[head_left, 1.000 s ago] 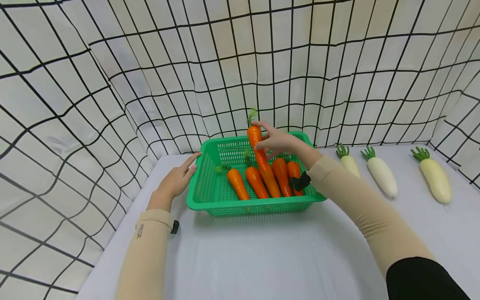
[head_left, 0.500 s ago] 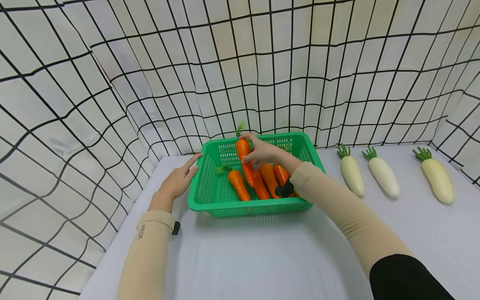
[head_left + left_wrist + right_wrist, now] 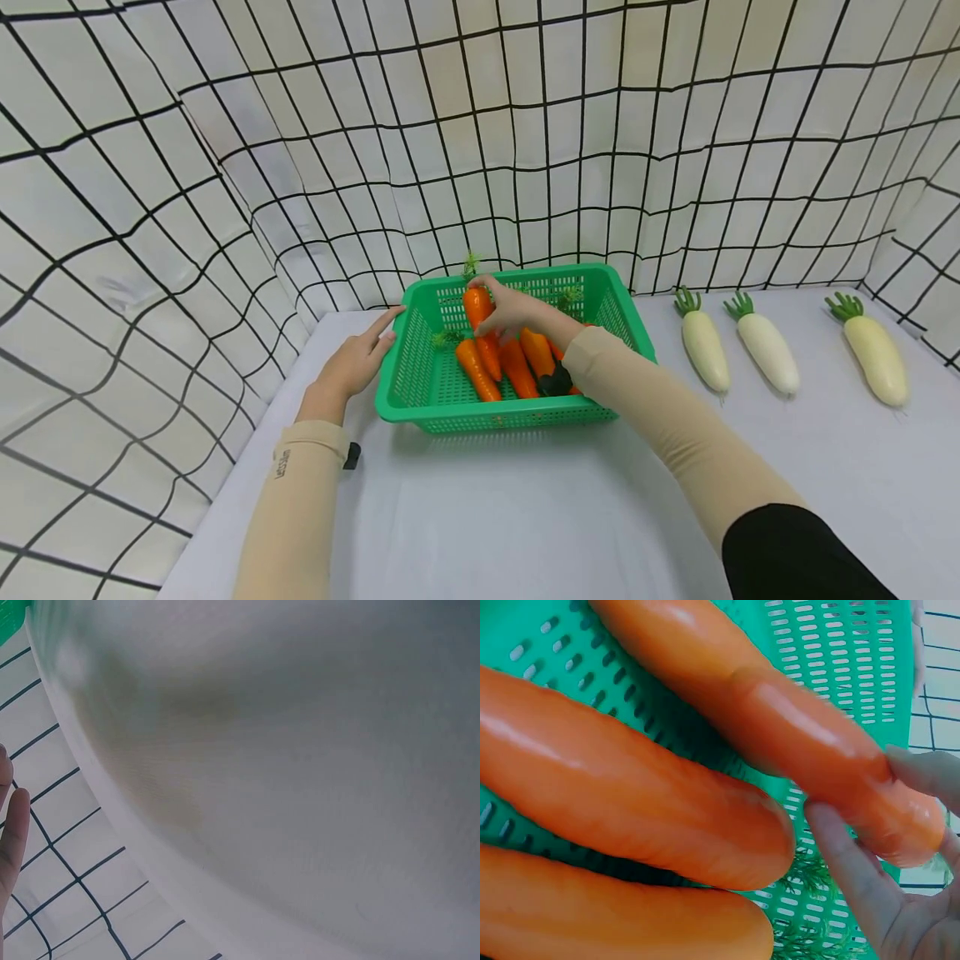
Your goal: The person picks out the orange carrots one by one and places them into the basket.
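In the head view my right hand (image 3: 513,310) pinches an orange carrot (image 3: 476,305) with a green leafy top near its thick end. The carrot tilts inside a green plastic basket (image 3: 495,413), close beside another carrot (image 3: 477,372) at the left. More carrots (image 3: 517,368) lie to its right, partly hidden by my wrist. The right wrist view shows thumb and fingers on both sides of the held carrot (image 3: 817,742). My left hand (image 3: 352,367) rests on the basket's left rim with fairly straight fingers; the left wrist view catches only some fingers (image 3: 13,840).
Three white radishes (image 3: 768,354) with green tops lie in a row on the white table (image 3: 525,508) right of the basket. A black net (image 3: 480,158) over white sheeting stands behind the basket and along the left side.
My right hand has moved left and down with the carrot, lowering it into the basket beside the leftmost carrot. My left hand has stayed at the rim.
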`<state>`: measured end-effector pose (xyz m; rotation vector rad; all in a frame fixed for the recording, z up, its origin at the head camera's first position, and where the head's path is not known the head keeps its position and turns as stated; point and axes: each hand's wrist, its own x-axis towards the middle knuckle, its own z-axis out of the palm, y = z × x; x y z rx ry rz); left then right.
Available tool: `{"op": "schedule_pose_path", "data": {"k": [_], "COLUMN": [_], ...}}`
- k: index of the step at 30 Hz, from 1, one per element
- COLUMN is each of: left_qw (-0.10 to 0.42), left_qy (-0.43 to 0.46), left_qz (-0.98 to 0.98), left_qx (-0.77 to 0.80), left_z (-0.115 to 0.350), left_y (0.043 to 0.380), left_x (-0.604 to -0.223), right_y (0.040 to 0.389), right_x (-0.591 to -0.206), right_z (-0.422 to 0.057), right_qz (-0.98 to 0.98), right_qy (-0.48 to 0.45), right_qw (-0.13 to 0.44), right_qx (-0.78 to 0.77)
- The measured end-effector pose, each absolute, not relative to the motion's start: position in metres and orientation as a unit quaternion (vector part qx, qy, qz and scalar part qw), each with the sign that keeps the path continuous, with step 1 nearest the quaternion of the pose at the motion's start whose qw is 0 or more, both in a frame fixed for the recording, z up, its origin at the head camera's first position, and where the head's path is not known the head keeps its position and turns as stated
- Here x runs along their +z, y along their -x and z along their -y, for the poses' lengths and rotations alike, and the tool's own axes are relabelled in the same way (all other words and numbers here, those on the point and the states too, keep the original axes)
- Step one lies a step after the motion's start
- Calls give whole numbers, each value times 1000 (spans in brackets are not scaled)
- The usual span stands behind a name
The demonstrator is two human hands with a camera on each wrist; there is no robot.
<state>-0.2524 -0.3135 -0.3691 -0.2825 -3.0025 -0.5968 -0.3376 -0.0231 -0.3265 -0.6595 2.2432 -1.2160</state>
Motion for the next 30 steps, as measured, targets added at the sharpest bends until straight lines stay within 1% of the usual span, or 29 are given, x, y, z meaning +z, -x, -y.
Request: {"op": "schedule_pose_path", "data": {"k": [5, 9, 18, 24, 30], "left_qw": [33, 33, 33, 36, 35], "left_qy": [93, 93, 92, 92, 86], "left_qz": [976, 976, 976, 976, 977], "left_qx": [-194, -194, -197, -195, -194], "left_z": [313, 313, 313, 313, 313], "left_y": [251, 251, 250, 251, 251], "left_x": [-370, -370, -370, -370, -370], "right_y": [337, 338, 339, 339, 339], "right_x": [-328, -329, -333, -335, -338], "right_z": [26, 27, 25, 26, 26], "right_qz": [-833, -836, -878, -899, -909], "right_qy": [247, 247, 260, 273, 273], "right_qw": [256, 249, 197, 201, 199], "right_qx": [-423, -422, -349, -276, -245]}}
